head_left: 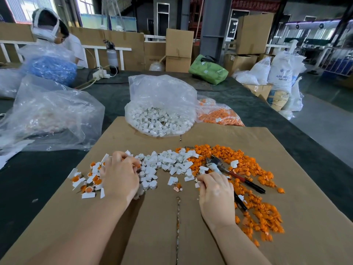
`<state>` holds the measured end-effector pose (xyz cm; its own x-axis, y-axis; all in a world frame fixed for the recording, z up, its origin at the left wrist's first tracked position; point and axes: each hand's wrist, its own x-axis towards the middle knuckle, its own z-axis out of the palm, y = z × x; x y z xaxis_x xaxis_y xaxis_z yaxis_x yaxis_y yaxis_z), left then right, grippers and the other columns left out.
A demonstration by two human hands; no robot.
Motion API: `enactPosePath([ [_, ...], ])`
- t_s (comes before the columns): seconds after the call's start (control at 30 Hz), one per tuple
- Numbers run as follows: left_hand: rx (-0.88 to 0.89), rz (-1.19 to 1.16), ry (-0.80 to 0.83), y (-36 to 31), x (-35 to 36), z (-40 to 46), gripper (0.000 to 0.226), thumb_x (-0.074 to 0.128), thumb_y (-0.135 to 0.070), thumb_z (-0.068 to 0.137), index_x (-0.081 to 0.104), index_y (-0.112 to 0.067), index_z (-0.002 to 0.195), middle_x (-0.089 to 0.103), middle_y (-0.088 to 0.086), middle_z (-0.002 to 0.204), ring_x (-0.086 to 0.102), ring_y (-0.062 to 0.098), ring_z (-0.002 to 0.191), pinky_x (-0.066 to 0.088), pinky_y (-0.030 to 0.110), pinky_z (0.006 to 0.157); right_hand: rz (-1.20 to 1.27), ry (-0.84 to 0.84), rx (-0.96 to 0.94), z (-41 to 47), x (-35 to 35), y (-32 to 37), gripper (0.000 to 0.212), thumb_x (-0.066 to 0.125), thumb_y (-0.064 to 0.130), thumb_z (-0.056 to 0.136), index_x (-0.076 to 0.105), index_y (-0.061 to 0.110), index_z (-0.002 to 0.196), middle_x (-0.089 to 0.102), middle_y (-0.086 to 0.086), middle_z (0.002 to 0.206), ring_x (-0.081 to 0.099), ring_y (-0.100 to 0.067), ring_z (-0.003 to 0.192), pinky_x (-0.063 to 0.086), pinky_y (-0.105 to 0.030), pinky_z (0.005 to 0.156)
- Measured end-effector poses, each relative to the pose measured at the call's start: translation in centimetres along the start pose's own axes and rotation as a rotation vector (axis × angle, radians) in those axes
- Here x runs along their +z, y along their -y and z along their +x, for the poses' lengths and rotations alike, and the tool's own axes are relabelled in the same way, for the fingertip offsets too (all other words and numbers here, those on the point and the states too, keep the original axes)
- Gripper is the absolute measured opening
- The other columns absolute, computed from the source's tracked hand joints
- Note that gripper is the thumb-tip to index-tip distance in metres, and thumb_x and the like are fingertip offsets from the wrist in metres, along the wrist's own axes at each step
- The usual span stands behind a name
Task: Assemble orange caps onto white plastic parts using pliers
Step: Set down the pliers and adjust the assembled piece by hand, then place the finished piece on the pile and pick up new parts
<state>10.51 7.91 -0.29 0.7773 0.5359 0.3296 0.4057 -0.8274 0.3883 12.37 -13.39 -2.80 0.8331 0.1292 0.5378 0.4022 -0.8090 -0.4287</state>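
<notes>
Head view: left hand [120, 176] curled over white parts [168, 163] mid-cardboard [152, 236], grip contents unclear. Right hand [215, 192] pinches 1 small white piece. Pliers [229, 171] lie untouched on orange caps [248, 165] toward right edge. Risk: crowded piles, wrist may scatter caps.

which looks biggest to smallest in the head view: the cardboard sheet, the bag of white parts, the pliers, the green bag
1. cardboard sheet
2. bag of white parts
3 and 4. green bag and pliers cover a similar stretch of the picture. The green bag lies much farther from the camera, so its true rank is unsure.
</notes>
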Motion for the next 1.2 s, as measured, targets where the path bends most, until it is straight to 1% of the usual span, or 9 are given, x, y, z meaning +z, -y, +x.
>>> enactPosePath([
  [0.1,-0.001,0.019,-0.012,-0.5,0.2,-0.1,0.026,0.059,-0.017,0.088,0.064,-0.03,0.11,0.046,-0.002,0.122,0.032,0.023,0.117,0.028,0.04,0.098,-0.036,-0.005,-0.018,-0.1,0.1,-0.1,0.021,0.07,-0.009,0.074,0.072,0.009,0.084,0.065,-0.004,0.081,0.061,-0.027,0.078,0.048,-0.04,0.07],
  [0.2,0.188,-0.126,-0.066,-1.7,0.4,-0.8,0.024,0.064,-0.012,0.085,0.067,-0.021,0.107,0.051,0.001,0.114,0.04,0.024,0.111,0.03,0.031,0.094,-0.055,-0.012,-0.046,0.0,0.2,0.1,0.022,0.072,-0.009,0.071,0.072,0.009,0.083,0.065,-0.004,0.081,0.061,-0.027,0.077,0.048,-0.04,0.068],
  [0.33,0.404,-0.276,0.172,-3.6,1.4,-2.3,0.033,0.053,-0.008,0.092,0.06,-0.02,0.123,0.056,-0.003,0.12,0.047,0.013,0.114,0.034,0.019,0.095,-0.031,-0.005,-0.234,0.1,-0.1,0.4,0.024,0.078,-0.003,0.066,0.072,0.014,0.083,0.065,0.0,0.081,0.06,-0.023,0.074,0.049,-0.037,0.063],
  [0.4,0.432,-0.229,0.259,-4.1,2.2,-2.5,0.042,0.049,-0.008,0.094,0.052,-0.023,0.133,0.053,-0.004,0.131,0.044,0.013,0.122,0.03,0.019,0.1,-0.078,0.075,-0.382,-0.1,-0.2,0.7,0.027,0.08,0.008,0.068,0.073,0.021,0.09,0.065,0.006,0.087,0.06,-0.019,0.079,0.047,-0.033,0.066],
  [0.5,0.47,-0.149,0.333,-4.6,2.5,-2.4,0.038,0.048,-0.012,0.094,0.056,-0.026,0.129,0.054,-0.006,0.129,0.047,0.011,0.119,0.031,0.017,0.095,-0.154,0.152,-0.472,-0.1,-0.2,1.0,0.022,0.076,0.028,0.076,0.071,0.031,0.097,0.064,0.014,0.09,0.058,-0.014,0.081,0.043,-0.029,0.071],
  [0.63,0.431,-0.162,0.373,-4.7,2.4,-2.0,0.027,0.052,-0.014,0.094,0.063,-0.024,0.116,0.058,-0.005,0.121,0.051,0.011,0.111,0.037,0.018,0.087,-0.155,0.118,-0.417,0.2,0.0,1.3,0.013,0.079,0.033,0.073,0.069,0.028,0.08,0.06,0.012,0.073,0.057,-0.014,0.068,0.045,-0.029,0.063],
  [0.77,0.427,-0.15,0.364,-4.7,2.6,-2.3,0.021,0.052,-0.009,0.092,0.064,-0.023,0.102,0.057,-0.006,0.11,0.051,0.01,0.101,0.033,0.014,0.073,-0.197,0.082,-0.318,0.4,0.0,1.3,0.022,0.087,0.022,0.061,0.066,0.021,0.067,0.06,0.007,0.065,0.057,-0.015,0.061,0.046,-0.026,0.057],
  [0.97,0.429,-0.291,0.328,-5.3,2.9,-3.1,0.024,0.052,-0.021,0.095,0.062,-0.022,0.116,0.055,-0.006,0.113,0.048,0.011,0.109,0.035,0.016,0.086,-0.217,-0.012,-0.262,0.2,0.6,0.9,0.025,0.084,0.004,0.061,0.062,0.014,0.07,0.058,0.002,0.059,0.056,-0.019,0.055,0.043,-0.029,0.052],
  [1.2,0.418,-0.293,0.395,-5.6,2.9,-3.3,0.018,0.062,-0.03,0.089,0.063,-0.021,0.105,0.049,-0.01,0.094,0.049,0.007,0.089,0.036,0.017,0.074,-0.166,-0.014,-0.121,0.2,0.4,0.7,0.025,0.083,0.001,0.063,0.063,0.01,0.075,0.061,-0.004,0.074,0.059,-0.023,0.066,0.05,-0.035,0.056],
])
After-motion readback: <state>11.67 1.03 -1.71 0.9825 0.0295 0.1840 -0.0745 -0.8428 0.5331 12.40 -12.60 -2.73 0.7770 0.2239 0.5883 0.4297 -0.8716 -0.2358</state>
